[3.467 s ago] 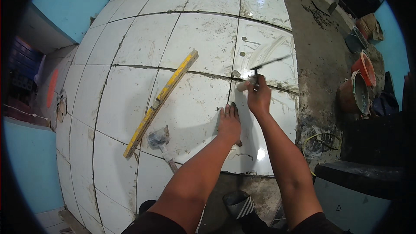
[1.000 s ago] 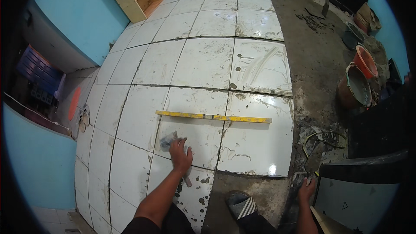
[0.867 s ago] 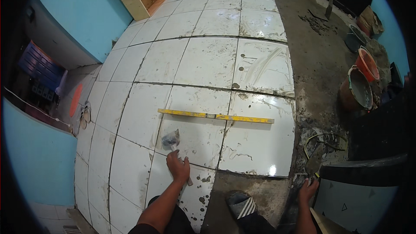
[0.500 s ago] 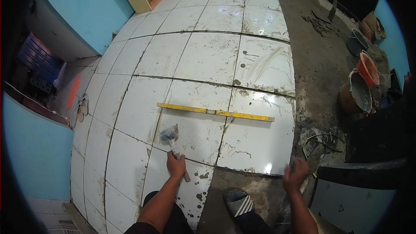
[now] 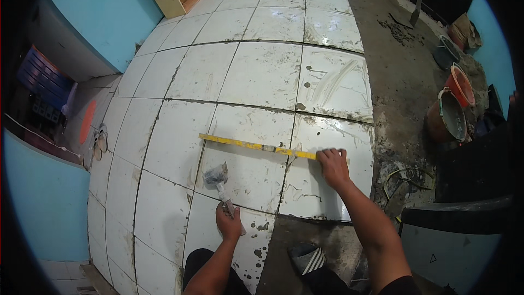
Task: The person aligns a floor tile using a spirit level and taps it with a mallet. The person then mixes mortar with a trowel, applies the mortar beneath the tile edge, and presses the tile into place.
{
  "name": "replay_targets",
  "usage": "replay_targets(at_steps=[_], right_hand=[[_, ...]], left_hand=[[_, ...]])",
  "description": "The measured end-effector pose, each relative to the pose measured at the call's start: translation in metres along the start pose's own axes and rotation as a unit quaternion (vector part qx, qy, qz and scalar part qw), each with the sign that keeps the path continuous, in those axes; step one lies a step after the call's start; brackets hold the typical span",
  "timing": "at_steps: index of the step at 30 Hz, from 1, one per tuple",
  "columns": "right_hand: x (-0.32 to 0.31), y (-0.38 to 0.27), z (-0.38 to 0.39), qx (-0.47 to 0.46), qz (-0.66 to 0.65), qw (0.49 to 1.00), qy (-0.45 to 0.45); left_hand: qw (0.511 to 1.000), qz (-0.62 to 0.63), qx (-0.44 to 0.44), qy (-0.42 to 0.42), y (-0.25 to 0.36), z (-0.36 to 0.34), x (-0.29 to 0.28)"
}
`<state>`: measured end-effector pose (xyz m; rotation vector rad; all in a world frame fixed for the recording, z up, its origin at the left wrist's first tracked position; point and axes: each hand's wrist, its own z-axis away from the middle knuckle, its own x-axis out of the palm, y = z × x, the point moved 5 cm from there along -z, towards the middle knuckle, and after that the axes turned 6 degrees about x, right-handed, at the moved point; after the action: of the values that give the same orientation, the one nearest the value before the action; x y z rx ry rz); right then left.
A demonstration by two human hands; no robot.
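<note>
Yellow straight-edge level (image 5: 256, 146) lies across white floor tiles (image 5: 256, 71); right hand (image 5: 333, 166) presses flat, fingers together, on its end. Left hand (image 5: 228, 221) grips grey rubber mallet (image 5: 218, 181) handle.

Bare forearms, no sleeves or gloves on left hand (image 5: 229, 223) or right hand (image 5: 333, 166); dark trousers; dark sandal with white stripes (image 5: 307, 258).

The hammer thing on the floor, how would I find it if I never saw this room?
Look at the white tiled floor, then at the long yellow level lying across two tiles. Just below its left half lies a short mallet, its handle gripped by the left hand. It is the only tool with a chunky grey, mortar-smeared head; the level is thin, straight and yellow.
</note>
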<state>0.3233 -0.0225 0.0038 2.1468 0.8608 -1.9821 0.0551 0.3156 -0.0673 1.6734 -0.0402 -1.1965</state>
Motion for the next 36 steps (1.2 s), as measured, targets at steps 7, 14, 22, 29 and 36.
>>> replay_targets(at_steps=[7, 14, 22, 29, 36], right_hand=[[-0.010, -0.002, 0.094, 0.020, -0.060, 0.998, -0.022], [-0.004, 0.027, 0.063, 0.040, -0.055, 0.998, -0.004], [-0.017, 0.029, 0.033, 0.066, -0.029, 0.997, 0.005], [-0.040, -0.016, 0.093, 0.081, -0.087, 0.992, 0.049], [-0.016, -0.106, 0.168, 0.127, -0.345, 0.905, -0.214]], left_hand=[[0.999, 0.003, 0.010, 0.035, -0.009, -0.002, 0.007], [0.996, -0.028, 0.051, 0.071, 0.002, -0.002, 0.003], [0.999, -0.035, 0.011, 0.030, 0.009, -0.007, 0.004], [0.998, 0.024, -0.062, 0.005, 0.021, -0.015, -0.001], [0.843, 0.376, -0.302, -0.239, 0.034, 0.024, 0.041]])
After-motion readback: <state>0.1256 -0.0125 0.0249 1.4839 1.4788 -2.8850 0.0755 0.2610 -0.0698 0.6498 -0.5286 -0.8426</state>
